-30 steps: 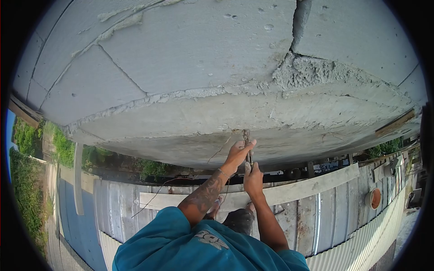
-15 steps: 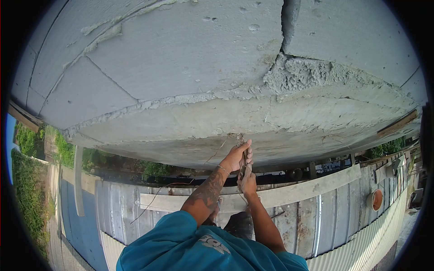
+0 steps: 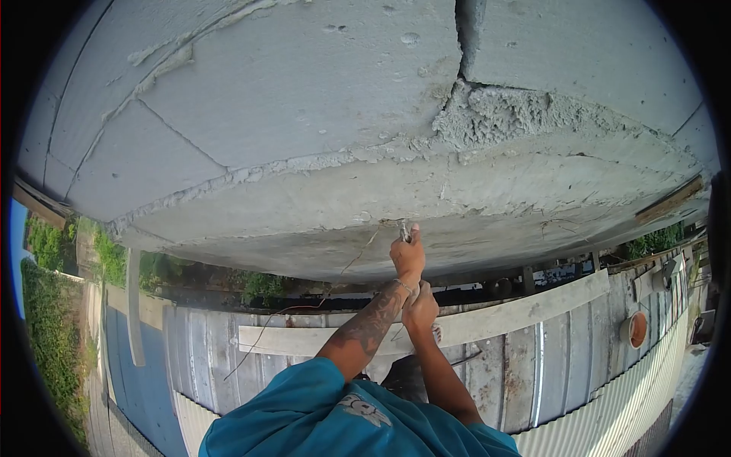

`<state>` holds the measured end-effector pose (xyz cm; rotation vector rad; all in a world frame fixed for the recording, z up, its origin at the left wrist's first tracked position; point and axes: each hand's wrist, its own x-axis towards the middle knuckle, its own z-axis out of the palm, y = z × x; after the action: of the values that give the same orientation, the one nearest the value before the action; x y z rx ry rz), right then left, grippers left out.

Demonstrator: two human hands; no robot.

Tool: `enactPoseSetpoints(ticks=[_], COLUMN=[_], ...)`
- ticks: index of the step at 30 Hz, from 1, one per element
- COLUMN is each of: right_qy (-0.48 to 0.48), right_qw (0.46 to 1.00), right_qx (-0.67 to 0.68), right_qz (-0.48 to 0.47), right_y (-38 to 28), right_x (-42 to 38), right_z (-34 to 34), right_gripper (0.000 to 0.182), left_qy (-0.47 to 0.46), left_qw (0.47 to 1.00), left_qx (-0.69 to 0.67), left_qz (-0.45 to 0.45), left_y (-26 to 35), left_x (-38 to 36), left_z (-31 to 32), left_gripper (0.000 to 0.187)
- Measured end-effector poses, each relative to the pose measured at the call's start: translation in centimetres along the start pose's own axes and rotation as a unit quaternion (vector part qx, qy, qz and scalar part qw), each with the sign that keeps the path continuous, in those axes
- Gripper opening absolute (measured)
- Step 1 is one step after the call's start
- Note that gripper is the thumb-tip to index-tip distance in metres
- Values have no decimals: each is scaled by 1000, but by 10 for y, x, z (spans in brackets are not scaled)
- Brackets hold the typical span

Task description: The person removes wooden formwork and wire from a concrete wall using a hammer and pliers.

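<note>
My left hand is closed around a metal tool that looks like pincers, its thumb pointing up. The tool's top end meets the lower edge of the concrete wall. Just below, my right hand is a fist close against the left wrist; what lies inside it is hidden. A thin wire hangs from the wall edge left of the tool and runs down to the left.
A long pale board lies across the metal sheet roofing below me. An orange-brown bucket stands at the right. Rough mortar and a crack mark the wall above. Greenery shows at the far left.
My left hand has turned and closed around the tool, hiding most of its length. My right hand has closed into a fist near the left wrist. The view has shifted slightly.
</note>
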<state>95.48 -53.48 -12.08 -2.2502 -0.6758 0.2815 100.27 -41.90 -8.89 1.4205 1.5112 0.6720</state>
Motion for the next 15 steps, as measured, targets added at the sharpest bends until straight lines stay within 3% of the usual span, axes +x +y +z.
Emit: enactPoseSetpoints(ticks=[2,3,4,5,6,8,9,10,12,14,15], right_qy=[-35,-52,-190,-317,-422,-494,-516,-534,-442,-302,-211], right_qw=[990,978,916,793,616,488,425,359,653,878,853], right_qx=[129,193,342,465,558,623,653,679,547,313,415], right_qz=[-35,-56,90,232,361,360,356,353,281,198,235], right_y=[18,23,20,19,11,4,16,21,25,58,54], right_x=[10,19,26,29,29,27,29,28,26,23,23], right_z=[10,12,4,-7,-21,-34,-23,-17,-4,20,4], right_gripper=[38,43,48,53,59,62,62,62,61,58,54], left_qy=[-19,-89,-159,-227,-297,-419,-493,-439,-319,-241,-204], left_qw=[999,996,981,956,917,799,754,815,913,961,976], left_qx=[46,-32,-109,-185,-251,-368,-367,-320,-215,-125,-77], left_qz=[8,0,-8,-18,-88,-225,-231,-203,-139,-46,-3], left_y=[6,7,6,5,10,23,-8,-5,3,6,5], left_x=[-2,0,3,4,3,3,30,24,10,9,9], left_z=[-4,-11,-24,-34,-41,-57,-49,-48,-42,-42,-40], left_gripper=[46,45,44,43,42,40,41,41,41,43,45])
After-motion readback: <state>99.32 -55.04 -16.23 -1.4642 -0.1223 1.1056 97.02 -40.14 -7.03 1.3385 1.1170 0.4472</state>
